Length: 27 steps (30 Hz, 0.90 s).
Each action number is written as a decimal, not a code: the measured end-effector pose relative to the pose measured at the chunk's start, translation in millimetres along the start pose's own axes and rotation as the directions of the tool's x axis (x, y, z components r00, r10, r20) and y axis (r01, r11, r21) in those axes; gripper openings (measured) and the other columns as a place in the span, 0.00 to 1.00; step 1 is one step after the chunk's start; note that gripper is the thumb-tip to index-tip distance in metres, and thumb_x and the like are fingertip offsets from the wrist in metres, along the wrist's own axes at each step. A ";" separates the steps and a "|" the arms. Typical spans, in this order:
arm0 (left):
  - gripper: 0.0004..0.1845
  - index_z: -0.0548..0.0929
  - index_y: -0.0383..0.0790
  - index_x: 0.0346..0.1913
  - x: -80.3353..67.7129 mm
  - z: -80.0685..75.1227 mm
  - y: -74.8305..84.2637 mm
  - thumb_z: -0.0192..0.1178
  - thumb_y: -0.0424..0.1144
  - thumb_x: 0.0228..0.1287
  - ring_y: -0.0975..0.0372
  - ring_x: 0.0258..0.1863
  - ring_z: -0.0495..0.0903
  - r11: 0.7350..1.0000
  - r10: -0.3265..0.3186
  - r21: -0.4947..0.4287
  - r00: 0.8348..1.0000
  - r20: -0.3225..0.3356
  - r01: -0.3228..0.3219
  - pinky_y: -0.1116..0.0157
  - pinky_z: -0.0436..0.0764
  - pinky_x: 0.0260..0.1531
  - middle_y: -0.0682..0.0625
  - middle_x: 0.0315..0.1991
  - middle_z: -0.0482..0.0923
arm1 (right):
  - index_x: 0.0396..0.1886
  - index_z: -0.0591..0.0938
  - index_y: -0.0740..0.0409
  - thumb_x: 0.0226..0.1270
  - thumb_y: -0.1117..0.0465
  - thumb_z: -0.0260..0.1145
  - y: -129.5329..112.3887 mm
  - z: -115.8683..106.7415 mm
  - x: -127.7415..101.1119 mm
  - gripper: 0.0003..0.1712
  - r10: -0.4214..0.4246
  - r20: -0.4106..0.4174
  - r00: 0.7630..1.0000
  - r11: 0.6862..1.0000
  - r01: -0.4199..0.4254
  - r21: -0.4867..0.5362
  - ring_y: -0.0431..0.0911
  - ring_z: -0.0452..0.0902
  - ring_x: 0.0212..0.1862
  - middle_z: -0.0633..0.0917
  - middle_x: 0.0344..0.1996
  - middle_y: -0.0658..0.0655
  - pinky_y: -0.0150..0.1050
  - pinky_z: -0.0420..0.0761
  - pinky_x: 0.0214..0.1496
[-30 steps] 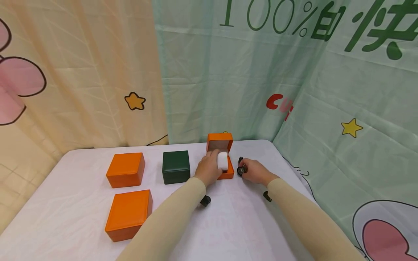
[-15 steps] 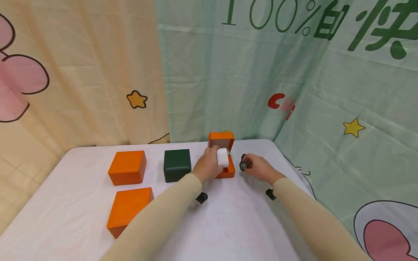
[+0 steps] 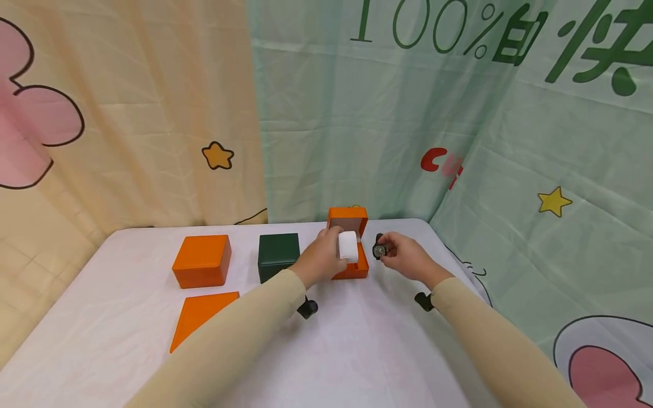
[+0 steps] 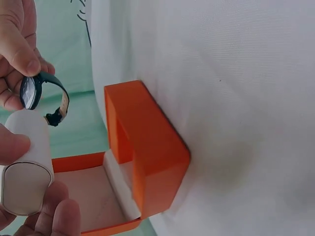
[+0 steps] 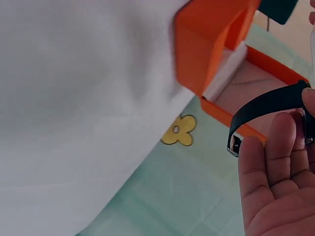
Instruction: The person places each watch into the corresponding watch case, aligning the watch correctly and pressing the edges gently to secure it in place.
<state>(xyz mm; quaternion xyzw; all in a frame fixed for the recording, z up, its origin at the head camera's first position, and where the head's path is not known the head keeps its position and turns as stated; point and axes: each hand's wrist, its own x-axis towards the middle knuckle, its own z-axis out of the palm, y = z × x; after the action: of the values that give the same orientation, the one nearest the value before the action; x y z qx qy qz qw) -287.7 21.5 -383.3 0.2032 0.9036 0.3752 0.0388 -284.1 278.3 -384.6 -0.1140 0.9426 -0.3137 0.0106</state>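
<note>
My left hand grips a white cushion just above the open orange box, whose lid stands up at the back. In the left wrist view the same cushion sits between my fingers, over the box's pale inside. A little right of the box, my right hand pinches a black watch lifted off the table. The watch's dial and its strap show in the wrist views, close to the cushion.
A dark green box stands left of the open box. Two shut orange boxes lie further left on the white table. Cartoon-printed curtains hang close behind and to the right.
My right hand has lifted the watch off the table and brought it left toward the cushion. My left hand has raised the cushion slightly above the box.
</note>
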 end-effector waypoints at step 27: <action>0.42 0.62 0.43 0.79 -33.9 -52.5 -5.8 0.72 0.38 0.67 0.57 0.49 0.82 0.998 0.067 0.011 0.998 0.010 -0.067 0.60 0.88 0.51 0.45 0.68 0.71 | 0.58 0.78 0.63 0.69 0.70 0.69 -65.4 6.1 -9.7 0.19 -0.149 -0.027 0.988 0.981 0.151 0.124 0.52 0.86 0.47 0.86 0.53 0.62 0.45 0.90 0.51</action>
<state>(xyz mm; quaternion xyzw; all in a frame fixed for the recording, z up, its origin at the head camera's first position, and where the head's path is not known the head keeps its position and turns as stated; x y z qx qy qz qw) -270.3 -30.4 -352.5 0.2356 0.8982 0.3700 0.0294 -260.4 225.9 -351.1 -0.1810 0.9099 -0.3731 -0.0142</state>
